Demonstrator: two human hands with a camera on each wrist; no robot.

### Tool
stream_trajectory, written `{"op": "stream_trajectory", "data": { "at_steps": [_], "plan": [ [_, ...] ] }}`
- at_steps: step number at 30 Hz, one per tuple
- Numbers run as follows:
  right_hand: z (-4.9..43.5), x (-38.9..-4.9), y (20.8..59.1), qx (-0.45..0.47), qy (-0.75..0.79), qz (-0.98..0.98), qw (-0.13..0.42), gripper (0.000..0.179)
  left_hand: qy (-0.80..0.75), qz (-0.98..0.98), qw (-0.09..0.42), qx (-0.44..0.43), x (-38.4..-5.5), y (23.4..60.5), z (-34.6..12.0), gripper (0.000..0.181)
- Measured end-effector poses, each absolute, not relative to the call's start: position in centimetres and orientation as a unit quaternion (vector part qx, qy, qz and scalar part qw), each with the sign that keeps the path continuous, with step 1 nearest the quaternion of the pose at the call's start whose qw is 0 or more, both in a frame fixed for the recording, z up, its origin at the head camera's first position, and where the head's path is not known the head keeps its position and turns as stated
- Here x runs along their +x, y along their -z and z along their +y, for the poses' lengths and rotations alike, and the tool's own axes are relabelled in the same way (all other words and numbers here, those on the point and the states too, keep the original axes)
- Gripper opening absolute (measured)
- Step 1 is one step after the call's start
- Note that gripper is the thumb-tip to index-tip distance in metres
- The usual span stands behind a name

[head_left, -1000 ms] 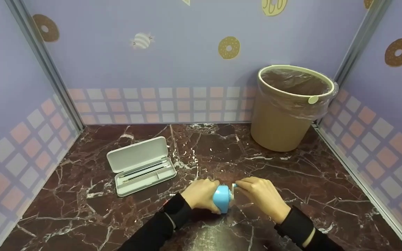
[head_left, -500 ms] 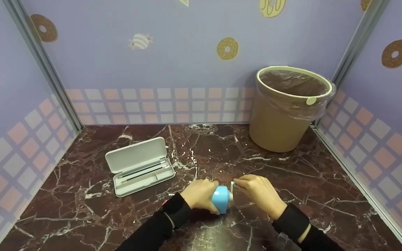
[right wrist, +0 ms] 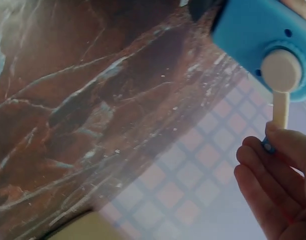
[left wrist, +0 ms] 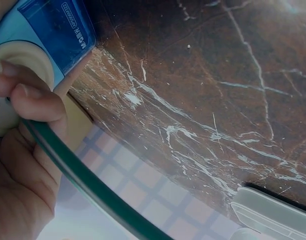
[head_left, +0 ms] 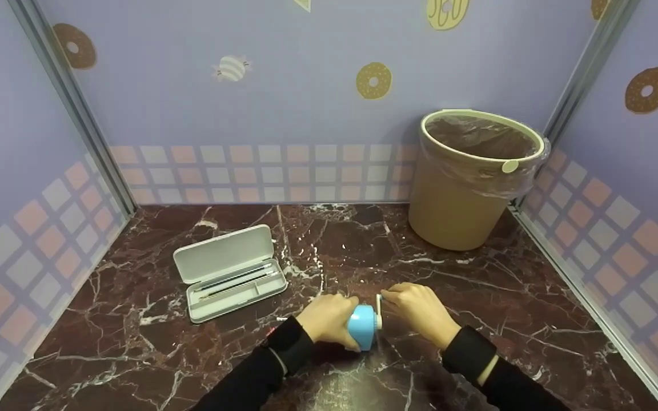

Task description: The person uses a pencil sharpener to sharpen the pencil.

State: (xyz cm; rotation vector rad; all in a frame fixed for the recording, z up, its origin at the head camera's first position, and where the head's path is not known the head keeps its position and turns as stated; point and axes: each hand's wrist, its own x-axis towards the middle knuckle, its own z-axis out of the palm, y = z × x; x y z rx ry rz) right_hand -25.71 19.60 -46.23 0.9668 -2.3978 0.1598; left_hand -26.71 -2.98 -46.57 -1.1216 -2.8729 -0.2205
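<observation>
A blue crank pencil sharpener (head_left: 361, 327) lies near the front middle of the table, gripped by my left hand (head_left: 326, 321). In the left wrist view, a dark green pencil (left wrist: 88, 182) runs from the sharpener's round cream front past that hand's curled fingers. My right hand (head_left: 422, 311) pinches the small blue knob (right wrist: 268, 145) at the end of the cream crank arm (right wrist: 280, 107). The crank arm points up, away from the person, in the head view. The pencil's tip is hidden inside the sharpener.
An open white pencil case (head_left: 237, 294) holding a few pencils lies to the left on the marbled table (head_left: 340, 245). A tan bin (head_left: 454, 200) with a clear liner stands at the back right. Patterned walls (head_left: 306, 103) enclose the back and sides.
My right hand has moved slightly up and left with the crank knob, and the crank arm has turned a little. The left hand and the sharpener stay in place.
</observation>
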Motion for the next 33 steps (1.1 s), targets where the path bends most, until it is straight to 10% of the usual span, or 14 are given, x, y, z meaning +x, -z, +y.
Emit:
{"op": "stream_trajectory", "data": {
  "at_steps": [33],
  "plan": [
    [20.2,-27.4,48.7,0.386,-0.120,-0.905,0.136,0.011,0.082,-0.932,0.045,-0.349,-26.6,47.0,-3.0,0.063]
  ]
}}
